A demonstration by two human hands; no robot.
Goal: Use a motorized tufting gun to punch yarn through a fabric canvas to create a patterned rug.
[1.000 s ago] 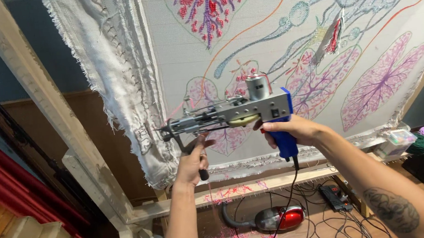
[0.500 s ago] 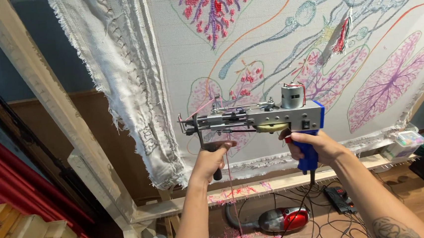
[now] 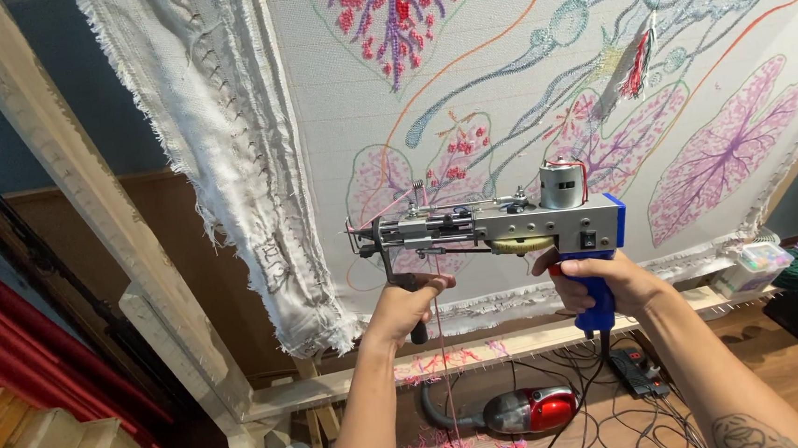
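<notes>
The grey metal tufting gun with a blue plastic rear handle (image 3: 502,226) is held up in front of the stretched white backing cloth printed with purple and pink leaf shapes (image 3: 503,104); its long axis runs nearly level, left to right across the view, with the needle end at the left and the small silver motor sitting on top at the right; the right hand (image 3: 600,280) is under the rear end, its fingers wrapped shut around the blue grip; the left hand (image 3: 409,303) is under the front, fingers closed around the black front handle that hangs down from the body; so the needle tip lies just beyond and above the left hand, which is the nearer of the two to it, and the tip looks close to the cloth, though contact cannot be told; a thin red yarn (image 3: 443,361) trails down past the left wrist; below, a red and grey canister vacuum cleaner (image 3: 529,409) lies on the floor among black cables.
</notes>
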